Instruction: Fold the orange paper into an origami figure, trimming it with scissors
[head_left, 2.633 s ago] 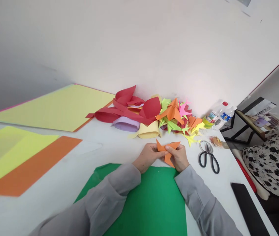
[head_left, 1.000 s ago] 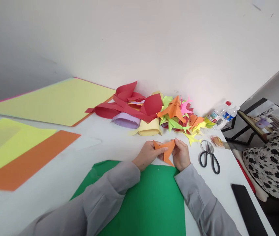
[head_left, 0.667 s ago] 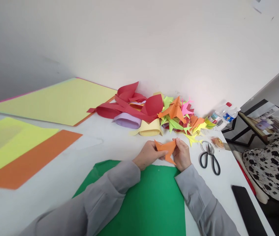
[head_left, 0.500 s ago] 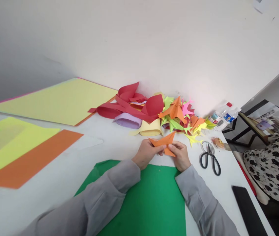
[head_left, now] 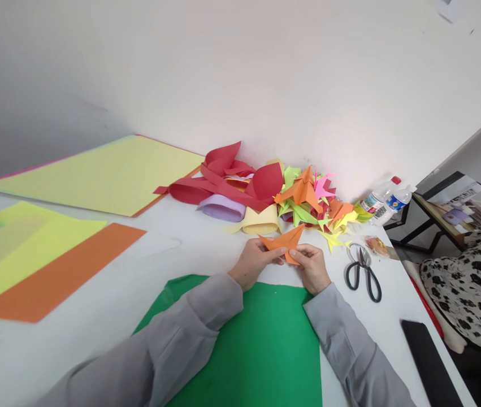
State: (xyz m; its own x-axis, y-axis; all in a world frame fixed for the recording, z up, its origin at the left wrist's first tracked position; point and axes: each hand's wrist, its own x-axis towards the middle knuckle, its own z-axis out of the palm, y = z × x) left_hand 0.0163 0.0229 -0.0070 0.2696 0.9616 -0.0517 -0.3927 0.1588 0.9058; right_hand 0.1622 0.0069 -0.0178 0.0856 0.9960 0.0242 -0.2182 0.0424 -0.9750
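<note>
An orange folded paper point(head_left: 285, 238) with pointed ends is held between my two hands, above the far edge of a green sheet point(head_left: 269, 345). My left hand point(head_left: 252, 263) pinches its left side, thumb laid along the front. On the lower right part, my right hand point(head_left: 314, 268) grips it with thumb and fingers. The fingers behind the paper are partly hidden. Just beyond the hands lies a pile of folded paper figures, with an orange paper figure point(head_left: 303, 192) on top. To its left are red paper curls point(head_left: 223, 183), a lilac paper roll point(head_left: 223, 208) and a cream paper roll point(head_left: 261, 219).
Right of my hands are black-handled scissors point(head_left: 364, 274), a small packet point(head_left: 376, 246) and two plastic bottles point(head_left: 386, 200). A black flat bar point(head_left: 429, 359) lies near the table's right edge. Yellow point(head_left: 96, 175) and orange sheets point(head_left: 66, 271) cover the left. A person in patterned clothing point(head_left: 469, 282) is at right.
The lower part of the orange paper has turned up slightly under my right fingers and shows shorter. Both hands keep their hold, nearly in place. The view has shifted slightly.
</note>
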